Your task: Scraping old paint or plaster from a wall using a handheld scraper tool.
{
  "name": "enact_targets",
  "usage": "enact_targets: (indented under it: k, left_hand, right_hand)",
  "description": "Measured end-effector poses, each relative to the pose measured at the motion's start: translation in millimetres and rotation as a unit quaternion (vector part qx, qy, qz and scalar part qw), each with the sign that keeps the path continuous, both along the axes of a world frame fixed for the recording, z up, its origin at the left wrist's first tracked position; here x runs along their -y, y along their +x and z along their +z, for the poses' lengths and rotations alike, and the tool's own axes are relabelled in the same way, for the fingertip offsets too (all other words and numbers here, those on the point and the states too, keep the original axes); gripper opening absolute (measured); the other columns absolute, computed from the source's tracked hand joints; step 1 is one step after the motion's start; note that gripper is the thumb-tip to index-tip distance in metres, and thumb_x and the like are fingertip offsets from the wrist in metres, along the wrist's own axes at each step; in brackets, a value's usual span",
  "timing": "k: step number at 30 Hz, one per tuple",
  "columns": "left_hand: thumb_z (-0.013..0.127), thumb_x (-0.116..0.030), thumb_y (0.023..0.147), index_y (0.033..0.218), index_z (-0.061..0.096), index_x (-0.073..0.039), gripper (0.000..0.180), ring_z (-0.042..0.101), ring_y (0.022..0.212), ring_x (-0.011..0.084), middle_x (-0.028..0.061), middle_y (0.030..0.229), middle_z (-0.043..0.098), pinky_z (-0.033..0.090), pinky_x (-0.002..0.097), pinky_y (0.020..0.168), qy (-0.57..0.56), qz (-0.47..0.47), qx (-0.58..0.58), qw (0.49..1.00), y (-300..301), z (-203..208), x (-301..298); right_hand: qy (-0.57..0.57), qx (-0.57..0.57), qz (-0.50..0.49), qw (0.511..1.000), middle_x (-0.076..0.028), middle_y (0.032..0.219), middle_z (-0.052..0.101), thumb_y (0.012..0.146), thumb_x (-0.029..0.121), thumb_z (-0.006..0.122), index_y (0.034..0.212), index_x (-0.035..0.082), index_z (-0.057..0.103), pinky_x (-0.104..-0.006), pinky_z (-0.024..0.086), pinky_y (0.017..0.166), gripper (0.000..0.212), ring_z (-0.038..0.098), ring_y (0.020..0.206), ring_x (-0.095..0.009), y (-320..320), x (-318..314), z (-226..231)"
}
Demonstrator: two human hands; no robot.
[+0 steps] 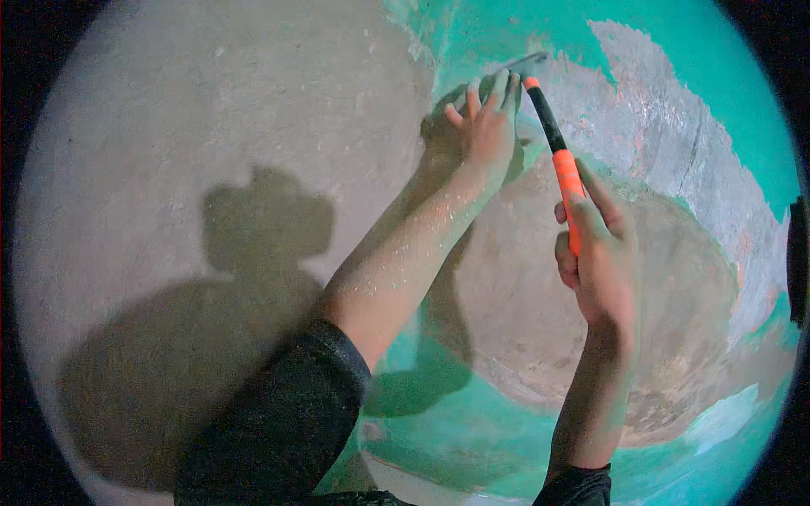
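Note:
My right hand (599, 253) is wrapped round the orange and black handle of a hammer (548, 126). The hammer tilts up and to the left, and its thin dark head (529, 61) is close to the wall, slightly smeared. Just left of that head, my left hand (489, 122) rests against the wall with its fingers stretched upward and apart. Its thumb and palm are hidden. Pale flecks dot my left forearm.
Green paint (506, 25) is broken by a whitish stripped band (650, 93) and a rounded brown bare patch (540, 295). A greyish-brown wall face (211, 101) fills the left, carrying my shadow (211, 363). A dark object (797, 261) shows at the right rim.

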State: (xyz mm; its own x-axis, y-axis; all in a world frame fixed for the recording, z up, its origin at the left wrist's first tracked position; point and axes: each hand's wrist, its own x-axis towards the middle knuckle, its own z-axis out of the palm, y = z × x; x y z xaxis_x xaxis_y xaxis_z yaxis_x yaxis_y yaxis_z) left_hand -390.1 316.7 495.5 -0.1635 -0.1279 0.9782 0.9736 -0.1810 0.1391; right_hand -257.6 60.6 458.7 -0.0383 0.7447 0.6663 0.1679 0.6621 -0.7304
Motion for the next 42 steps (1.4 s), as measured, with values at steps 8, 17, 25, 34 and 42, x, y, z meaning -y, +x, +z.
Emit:
enact_targets:
  k: [8,17,25,34,42]
  left_hand:
    - [0.058,-0.018,0.093,0.156,0.045,-0.025,0.064,0.034,0.144,0.0321,-0.0027,0.157,0.044,0.027,0.0791,0.103,0.026,-0.228,-0.014,0.973,17,22,10]
    - [0.058,-0.018,0.094,0.155,0.047,-0.027,0.063,0.034,0.144,0.0332,-0.002,0.157,0.045,0.026,0.0807,0.102,-0.05,-0.113,-0.048,0.991,10,21,6]
    - [0.062,-0.029,0.093,0.152,0.049,-0.024,0.061,0.035,0.143,0.0345,-0.0013,0.158,0.041,0.027,0.0818,0.101,0.096,-0.22,-0.013,0.971,-6,35,-35]
    - [0.073,-0.041,0.086,0.156,0.044,-0.029,0.077,0.033,0.145,0.0348,-0.0008,0.161,0.039,0.026,0.0819,0.102,-0.085,-0.154,-0.032,0.984,11,37,33]
    - [0.062,-0.02,0.092,0.101,0.078,-0.016,0.019,0.033,0.145,0.0319,-0.0061,0.16,0.041,0.025,0.0796,0.102,0.004,-0.171,-0.037,0.985,10,35,-22]
  right_hand:
    - [0.006,-0.023,-0.016,1.0,-0.001,0.09,0.054,0.102,0.02,0.053,0.154,0.003,0.046,-0.023,0.034,0.041,0.055,0.048,0.052,-0.005,2,7,19]
    - [0.019,-0.048,-0.027,0.998,-0.008,0.095,0.059,0.098,0.014,0.052,0.153,-0.001,0.045,-0.0201,0.03,0.039,0.057,0.04,0.049,-0.004,8,14,29]
    - [0.024,0.0,-0.017,1.0,-0.007,0.095,0.059,0.1,0.016,0.051,0.155,0.003,0.043,-0.021,0.03,0.039,0.058,0.041,0.051,-0.004,-11,27,43]
    - [0.022,-0.035,-0.022,0.999,-0.007,0.094,0.058,0.098,0.012,0.053,0.158,0.006,0.038,-0.0214,0.029,0.039,0.063,0.041,0.051,-0.005,-1,19,44]
    - [0.036,-0.031,-0.038,0.998,-0.008,0.091,0.058,0.096,0.012,0.053,0.159,0.008,0.037,-0.0229,0.029,0.039,0.066,0.038,0.049,-0.006,0,20,45]
